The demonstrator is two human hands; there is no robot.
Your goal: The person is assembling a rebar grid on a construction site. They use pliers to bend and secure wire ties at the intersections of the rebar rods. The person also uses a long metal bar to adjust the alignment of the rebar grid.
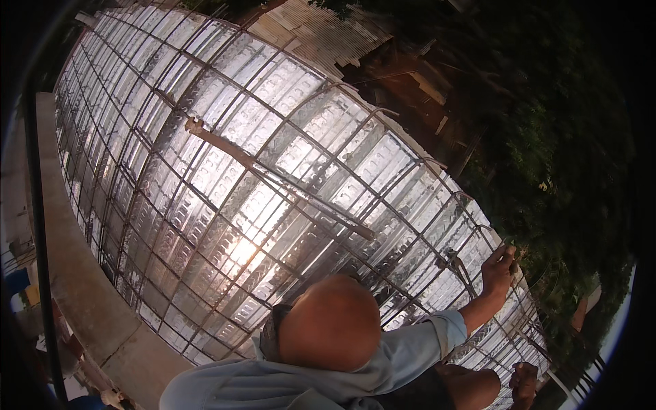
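My left arm, in a light blue sleeve, stretches to the right. At its end my left hand (502,268) is closed at the deck's right edge, among hooked bar ends; what it grips is not clear. Lower right, my right hand (524,384) is also closed, its contents too dark to make out. What looks like my bent knee (329,324) is at the lower middle. A rusty bar with a forked end (220,143), like a rebar bending wrench, rests on the steel rebar grid (406,222). A small dark bent piece (451,262) lies near my left hand.
Shiny ribbed metal decking (311,147) spreads beneath the rebar. A concrete ledge (92,287) curves along the left, beside a dark upright pole (39,225). Beyond the deck's far right edge are a corrugated roof (314,31) lower down and dark trees (567,150).
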